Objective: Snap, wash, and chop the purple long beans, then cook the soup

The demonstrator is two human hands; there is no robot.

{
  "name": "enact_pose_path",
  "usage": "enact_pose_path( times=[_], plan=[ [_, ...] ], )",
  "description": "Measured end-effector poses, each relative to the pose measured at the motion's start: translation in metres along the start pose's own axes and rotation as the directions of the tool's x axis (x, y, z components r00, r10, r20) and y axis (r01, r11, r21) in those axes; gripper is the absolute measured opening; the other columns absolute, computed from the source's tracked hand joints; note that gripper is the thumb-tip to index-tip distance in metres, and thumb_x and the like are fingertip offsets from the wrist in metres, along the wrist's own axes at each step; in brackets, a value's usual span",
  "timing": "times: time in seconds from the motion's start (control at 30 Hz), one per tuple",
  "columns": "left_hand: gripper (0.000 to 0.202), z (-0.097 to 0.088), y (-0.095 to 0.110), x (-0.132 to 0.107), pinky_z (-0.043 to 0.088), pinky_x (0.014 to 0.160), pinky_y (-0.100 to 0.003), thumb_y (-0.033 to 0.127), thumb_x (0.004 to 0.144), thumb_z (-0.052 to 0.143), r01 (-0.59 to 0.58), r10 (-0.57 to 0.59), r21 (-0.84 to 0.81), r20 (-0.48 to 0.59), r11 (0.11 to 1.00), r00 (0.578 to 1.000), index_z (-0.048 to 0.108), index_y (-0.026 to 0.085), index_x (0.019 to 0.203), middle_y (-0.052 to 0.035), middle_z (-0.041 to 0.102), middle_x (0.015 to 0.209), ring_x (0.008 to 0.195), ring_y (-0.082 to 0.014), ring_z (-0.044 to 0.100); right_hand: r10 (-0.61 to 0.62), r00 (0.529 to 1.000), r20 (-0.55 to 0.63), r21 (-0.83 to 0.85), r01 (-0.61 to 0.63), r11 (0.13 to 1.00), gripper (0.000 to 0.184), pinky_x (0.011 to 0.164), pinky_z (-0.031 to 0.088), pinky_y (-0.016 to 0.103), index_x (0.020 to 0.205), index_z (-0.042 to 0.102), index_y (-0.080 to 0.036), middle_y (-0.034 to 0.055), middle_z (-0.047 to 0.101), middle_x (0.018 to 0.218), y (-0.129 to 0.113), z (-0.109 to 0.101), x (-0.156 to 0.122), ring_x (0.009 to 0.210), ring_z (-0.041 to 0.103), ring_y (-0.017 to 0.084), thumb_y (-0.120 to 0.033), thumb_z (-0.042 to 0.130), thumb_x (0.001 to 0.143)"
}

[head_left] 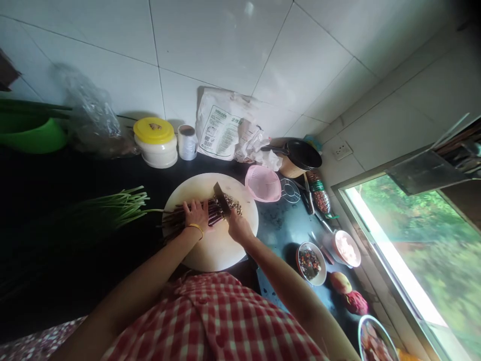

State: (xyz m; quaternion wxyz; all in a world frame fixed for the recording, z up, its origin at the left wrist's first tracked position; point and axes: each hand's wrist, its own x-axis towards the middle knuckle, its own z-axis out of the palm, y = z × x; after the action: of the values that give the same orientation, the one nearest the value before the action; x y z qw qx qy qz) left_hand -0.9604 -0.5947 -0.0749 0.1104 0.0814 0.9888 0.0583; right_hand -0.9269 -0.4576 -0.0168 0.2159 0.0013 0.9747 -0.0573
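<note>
A bundle of thin purple stems (215, 212) lies across the round cutting board (221, 253). My left hand (197, 214), with a yellow bangle at the wrist, is laid over the bundle and holds it down, fingers spread across it. The cleaver (221, 199) is gripped by its handle in my right hand (239, 226). Its blade stands crosswise at the right end of the stems, just right of my left hand. Short chopped pieces (236, 205) lie on the far side of the blade. The handle is mostly hidden in my fist.
Long green stalks (128, 203) lie left of the board. Behind it stand a yellow-lidded tub (156, 143) and a plastic bag (218, 130). A pink basket (263, 184) nearly touches the board. Rightward are a wire rack (290, 190), a pan (303, 154) and a bowl (319, 271).
</note>
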Motion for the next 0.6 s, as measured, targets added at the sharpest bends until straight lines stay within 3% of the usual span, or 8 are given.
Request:
enact_pose_path(
  times=[0.13, 0.23, 0.5, 0.6],
  plan=[
    [0.081, -0.003, -0.001, 0.002, 0.011, 0.100, -0.058, 0.045, 0.060, 0.065, -0.010, 0.009, -0.037, -0.016, 0.999, 1.000, 0.039, 0.009, 0.127, -0.0224, 0.045, 0.124, 0.118, -0.0370, 0.032, -0.024, 1.000, 0.019, -0.047, 0.024, 0.999, 0.044, 0.066, 0.046, 0.033, 0.124, 0.032, -0.011, 0.0122, 0.065, 0.087, -0.002, 0.001, -0.027, 0.079, 0.064, 0.024, -0.010, 0.038, 0.081],
    [0.068, -0.006, -0.001, 0.005, 0.014, 0.100, -0.057, 0.043, 0.061, 0.065, -0.028, 0.026, -0.051, -0.022, 0.998, 0.999, 0.047, 0.012, 0.119, -0.0196, 0.050, 0.118, 0.111, -0.0348, 0.038, -0.015, 0.999, 0.048, -0.070, 0.018, 0.997, 0.047, 0.065, 0.046, 0.033, 0.124, 0.031, -0.011, 0.0114, 0.065, 0.085, -0.005, 0.002, -0.031, 0.079, 0.064, 0.024, -0.008, 0.040, 0.078],
    [0.068, 0.004, -0.004, 0.011, 0.013, 0.099, -0.058, 0.040, 0.063, 0.063, -0.080, 0.078, -0.057, -0.049, 0.995, 0.996, 0.046, 0.006, 0.120, -0.0217, 0.048, 0.117, 0.109, -0.0362, 0.037, -0.014, 0.991, 0.130, -0.065, 0.023, 0.998, 0.040, 0.066, 0.047, 0.032, 0.114, 0.039, -0.012, 0.0124, 0.064, 0.091, -0.022, -0.016, 0.000, 0.084, 0.063, 0.024, -0.007, 0.044, 0.075],
    [0.070, 0.007, -0.004, 0.012, 0.013, 0.099, -0.058, 0.041, 0.063, 0.062, -0.067, 0.063, -0.069, -0.050, 0.995, 0.997, 0.046, 0.005, 0.120, -0.0216, 0.049, 0.115, 0.106, -0.0344, 0.038, -0.032, 0.992, 0.119, -0.066, 0.040, 0.997, 0.040, 0.068, 0.047, 0.032, 0.115, 0.038, -0.010, 0.0137, 0.064, 0.091, -0.032, -0.011, 0.019, 0.085, 0.063, 0.024, -0.008, 0.046, 0.075]
  ],
)
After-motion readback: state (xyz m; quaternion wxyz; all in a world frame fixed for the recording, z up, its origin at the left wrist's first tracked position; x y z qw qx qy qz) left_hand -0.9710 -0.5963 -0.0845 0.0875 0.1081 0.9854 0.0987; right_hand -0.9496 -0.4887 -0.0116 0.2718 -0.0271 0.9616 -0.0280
